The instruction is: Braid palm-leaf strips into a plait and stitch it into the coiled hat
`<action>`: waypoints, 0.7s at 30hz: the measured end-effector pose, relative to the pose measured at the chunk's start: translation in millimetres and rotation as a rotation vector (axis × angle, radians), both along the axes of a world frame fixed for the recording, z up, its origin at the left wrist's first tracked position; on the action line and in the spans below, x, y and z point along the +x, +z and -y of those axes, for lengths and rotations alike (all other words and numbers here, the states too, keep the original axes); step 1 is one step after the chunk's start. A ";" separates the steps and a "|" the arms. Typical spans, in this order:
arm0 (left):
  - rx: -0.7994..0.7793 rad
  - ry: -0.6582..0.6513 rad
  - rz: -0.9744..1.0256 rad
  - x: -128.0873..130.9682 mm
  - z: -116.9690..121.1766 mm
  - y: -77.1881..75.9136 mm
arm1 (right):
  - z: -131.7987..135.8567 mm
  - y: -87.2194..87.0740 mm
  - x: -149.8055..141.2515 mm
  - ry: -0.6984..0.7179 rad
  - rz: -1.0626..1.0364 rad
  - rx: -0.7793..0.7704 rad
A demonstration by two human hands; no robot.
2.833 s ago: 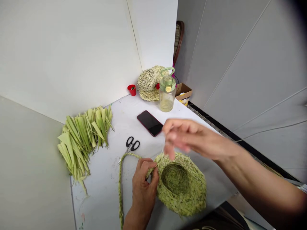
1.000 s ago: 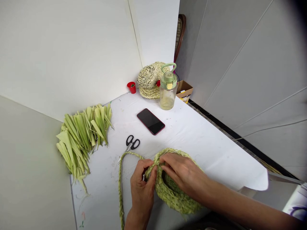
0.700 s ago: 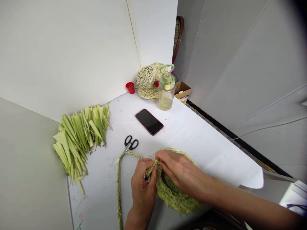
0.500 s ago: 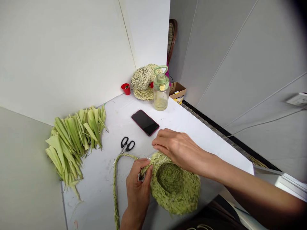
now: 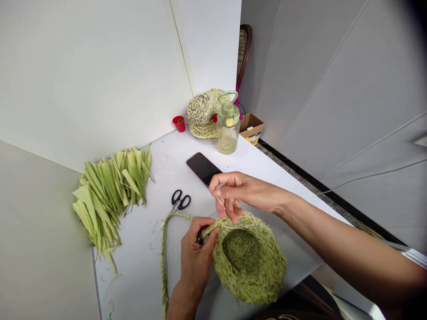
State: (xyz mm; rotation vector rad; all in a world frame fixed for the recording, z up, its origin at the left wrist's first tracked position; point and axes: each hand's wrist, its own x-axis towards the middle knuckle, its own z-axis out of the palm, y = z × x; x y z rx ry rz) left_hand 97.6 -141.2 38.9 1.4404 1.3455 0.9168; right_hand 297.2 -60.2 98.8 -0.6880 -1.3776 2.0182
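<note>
A coiled palm-leaf basket (image 5: 248,271) sits on the white counter (image 5: 160,178), right up against the left hand (image 5: 196,262). The long braid (image 5: 163,266) running off its rim is pinched tight in that hand. A thin needle (image 5: 220,203) trailing pale thread is held up in the right hand (image 5: 233,191), between thumb and fingers, just above the rim. Black-handled scissors (image 5: 180,201) are lying just beside the braid, and a phone (image 5: 202,168) is partly hidden behind the right hand. A heap of green leaf strips (image 5: 110,191) is piled off to the left, and a lidded bottle (image 5: 228,129) stands further back, by more woven pieces (image 5: 202,113).
</note>
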 end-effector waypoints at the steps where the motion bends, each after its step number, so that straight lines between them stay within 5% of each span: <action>1: -0.005 -0.004 -0.002 0.0 -0.3 0.5 | -0.8 2.4 2.6 0.020 -0.013 -0.021; 3: -0.023 -0.003 -0.019 -0.4 -0.7 1.5 | -4.3 9.1 10.2 -0.084 -0.078 -0.018; 8: -0.050 0.021 -0.035 -1.6 -1.0 2.3 | -19.8 31.6 40.8 -0.677 -0.396 -0.048; 12: -0.030 -0.003 -0.046 -1.3 -0.7 4.2 | -21.1 39.9 61.6 -0.900 -0.474 -0.173; 16: 0.024 -0.063 -0.047 -3.2 0.9 6.5 | -12.2 35.3 71.1 -0.991 -0.385 -0.080; 21: -0.001 -0.002 -0.001 -6.5 4.5 5.0 | 16.9 18.1 57.8 -0.835 -0.106 0.117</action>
